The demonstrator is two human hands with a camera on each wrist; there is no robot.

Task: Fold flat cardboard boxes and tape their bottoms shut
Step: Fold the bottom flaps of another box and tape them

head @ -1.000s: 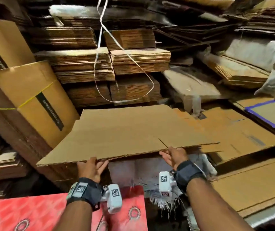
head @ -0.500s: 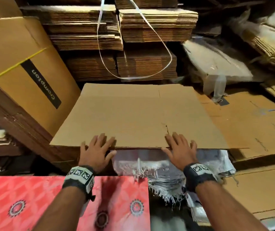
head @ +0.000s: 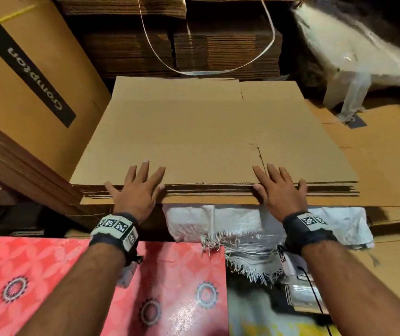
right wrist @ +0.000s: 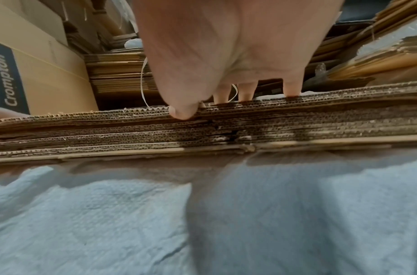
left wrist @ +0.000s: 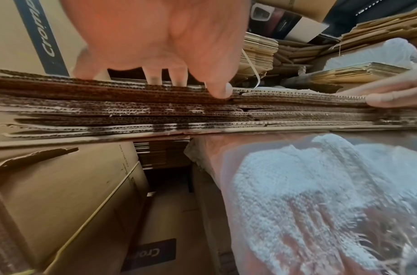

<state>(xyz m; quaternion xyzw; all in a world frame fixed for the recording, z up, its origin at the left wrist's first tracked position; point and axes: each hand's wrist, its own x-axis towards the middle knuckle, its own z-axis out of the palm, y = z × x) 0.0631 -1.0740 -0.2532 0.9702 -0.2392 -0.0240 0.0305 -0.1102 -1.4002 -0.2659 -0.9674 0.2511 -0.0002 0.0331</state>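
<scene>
Nearest the viewer, a red patterned sheet (head: pixel 48 282) with round floral motifs fills the lower left, and two bare forearms reach forward over it, each wearing a dark wrist strap with a small camera and checkered markers.

Just beyond, a frayed white woven sack (head: pixel 218 221) hangs from under a stack of flattened cardboard boxes (head: pixel 213 190). The stack's corrugated edges face the viewer, several layers deep.

The left hand (head: pixel 137 190) lies palm down on the near edge of the top flat box (head: pixel 208 132), fingers spread and straight, thumb tip set against the layered edge. The right hand (head: pixel 280 190) mirrors it farther right, fingers flat on top, thumb (right wrist: pixel 181 111) pressed at the edge beneath the top sheet. Neither grip is closed; both are released, flat and pressing. This placement looks meant either to square the sheet on the pile or to let the thumbs part the top box from those below so it can be lifted.

The top flat box is still unfolded, lying level on the stack, with no tape in sight; the task seems at its very start.

To the left, a large tan carton (head: pixel 36 93) with a black printed stripe leans against the pile. Behind, more bundled cardboard stacks (head: pixel 218 44) rise, with a loose white strap (head: pixel 206 71) looping down in front.
</scene>
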